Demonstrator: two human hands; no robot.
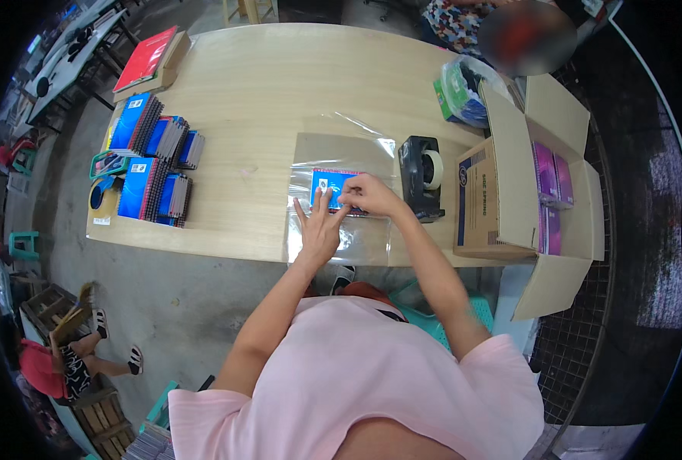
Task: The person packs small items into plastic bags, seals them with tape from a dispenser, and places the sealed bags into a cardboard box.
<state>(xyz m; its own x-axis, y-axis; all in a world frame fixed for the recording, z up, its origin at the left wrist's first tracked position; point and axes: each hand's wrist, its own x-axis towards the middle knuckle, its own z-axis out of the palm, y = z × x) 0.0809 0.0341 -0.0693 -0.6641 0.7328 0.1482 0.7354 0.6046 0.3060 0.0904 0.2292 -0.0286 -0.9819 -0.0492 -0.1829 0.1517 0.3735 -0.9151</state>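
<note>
- Notebook (pixel 337 180), blue, lies left of the tape dispenser (pixel 414 176) on clear film (pixel 368 245).
- My left hand (pixel 322 231): fingers spread, tips resting on the notebook, not gripping.
- My right hand (pixel 368 196): fingertips drawn together over the notebook's right side, nearest the dispenser. Can't tell if film, tape or nothing is pinched (too small to see).
- Status, my read: notebook is placed, film isn't closed round it; this one looks unfinished. No tape visible on it, but my hands cover its near edge.
- Notebook stacks (pixel 134 184) well left of the dispenser: can't tell if those are finished or waiting.
- Cardboard box (pixel 477 201) just right of the dispenser, flaps spread, purple packs (pixel 552 176) inside.
- Plastic bag (pixel 463 92) beyond the dispenser, slightly right; red book (pixel 143 60) far left of it.
- In the way: the dispenser itself, tight between film and box, so little room for my right elbow.
</note>
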